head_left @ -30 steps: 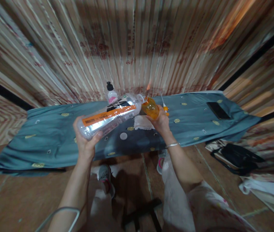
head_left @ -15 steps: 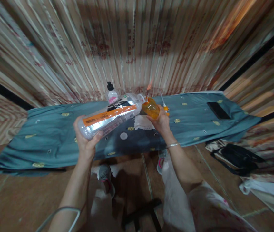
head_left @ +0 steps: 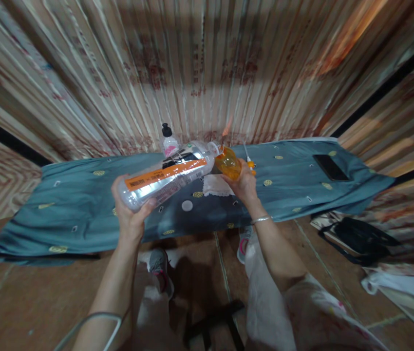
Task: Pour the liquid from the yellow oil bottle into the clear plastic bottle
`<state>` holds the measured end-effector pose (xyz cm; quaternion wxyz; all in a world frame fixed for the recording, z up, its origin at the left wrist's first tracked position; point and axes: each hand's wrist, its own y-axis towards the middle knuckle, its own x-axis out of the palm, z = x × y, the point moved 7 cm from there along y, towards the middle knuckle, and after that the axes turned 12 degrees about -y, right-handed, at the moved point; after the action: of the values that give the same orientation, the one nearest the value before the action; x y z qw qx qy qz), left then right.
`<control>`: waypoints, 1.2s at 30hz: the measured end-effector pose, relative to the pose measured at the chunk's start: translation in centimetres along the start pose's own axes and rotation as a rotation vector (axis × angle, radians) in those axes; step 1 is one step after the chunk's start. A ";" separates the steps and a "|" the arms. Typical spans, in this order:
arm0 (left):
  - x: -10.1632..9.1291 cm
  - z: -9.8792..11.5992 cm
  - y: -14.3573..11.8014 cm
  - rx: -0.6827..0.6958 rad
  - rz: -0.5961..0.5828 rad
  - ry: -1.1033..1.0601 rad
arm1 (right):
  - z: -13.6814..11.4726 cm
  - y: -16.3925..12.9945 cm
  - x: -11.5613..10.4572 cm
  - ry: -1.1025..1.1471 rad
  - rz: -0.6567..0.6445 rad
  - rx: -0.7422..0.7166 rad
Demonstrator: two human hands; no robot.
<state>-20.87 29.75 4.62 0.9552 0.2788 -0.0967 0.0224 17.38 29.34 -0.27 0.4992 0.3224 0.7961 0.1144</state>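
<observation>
2 hands grasping — left hand clear bottle, right hand orange bottle.

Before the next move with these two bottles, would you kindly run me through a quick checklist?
1. Left hand has a firm grip on the base of the clear bottle: ok.
2. Right hand holds the orange bottle: ok.
3. Clear bottle's mouth meets the orange bottle's opening: ok, they touch.
4. Liquid actually flowing: cannot tell.
5. Loose white cap within reach on the blue cloth: ok.
6. Phone away from any spill: ok.
</observation>
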 end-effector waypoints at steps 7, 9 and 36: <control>0.1 0.1 0.1 0.007 0.005 -0.028 | -0.1 -0.1 0.0 -0.006 0.003 -0.001; 0.0 0.0 0.1 -0.002 0.011 -0.030 | -0.2 -0.1 -0.1 -0.017 -0.003 0.007; 0.1 0.0 0.1 -0.003 -0.001 -0.021 | -0.3 -0.1 -0.3 0.001 -0.006 -0.004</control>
<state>-20.80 29.79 4.69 0.9546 0.2778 -0.1064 0.0187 17.16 29.19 0.04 0.4999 0.3190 0.7970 0.1146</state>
